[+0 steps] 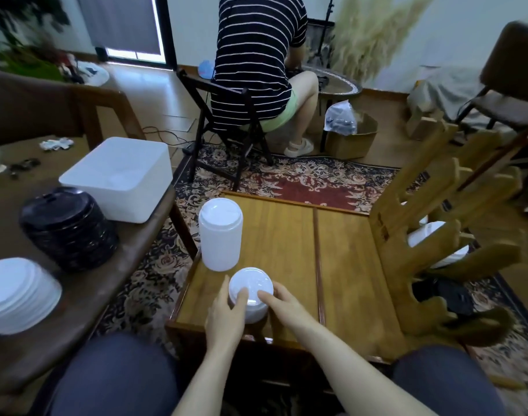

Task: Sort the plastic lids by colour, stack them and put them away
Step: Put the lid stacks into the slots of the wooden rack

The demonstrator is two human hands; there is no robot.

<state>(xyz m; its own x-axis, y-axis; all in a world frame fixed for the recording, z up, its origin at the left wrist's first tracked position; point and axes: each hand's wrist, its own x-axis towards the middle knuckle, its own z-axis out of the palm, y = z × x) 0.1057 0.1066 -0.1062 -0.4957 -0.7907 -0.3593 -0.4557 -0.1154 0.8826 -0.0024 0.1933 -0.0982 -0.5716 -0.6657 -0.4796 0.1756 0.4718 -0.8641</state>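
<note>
A short stack of white lids [250,291] stands near the front left edge of the low wooden bench [286,235]. The left hand [226,310] curls round its left side, thumb up along the rim and a fingertip on top. The right hand [282,300] touches the right side, fingers seemingly wrapped round it, though blur hides the far ones. Just behind stands a taller stack of white lids [220,234]. On the side bench [106,283] to the left sit a stack of black lids [69,228], more white lids [18,294] and a white bin [118,177].
</note>
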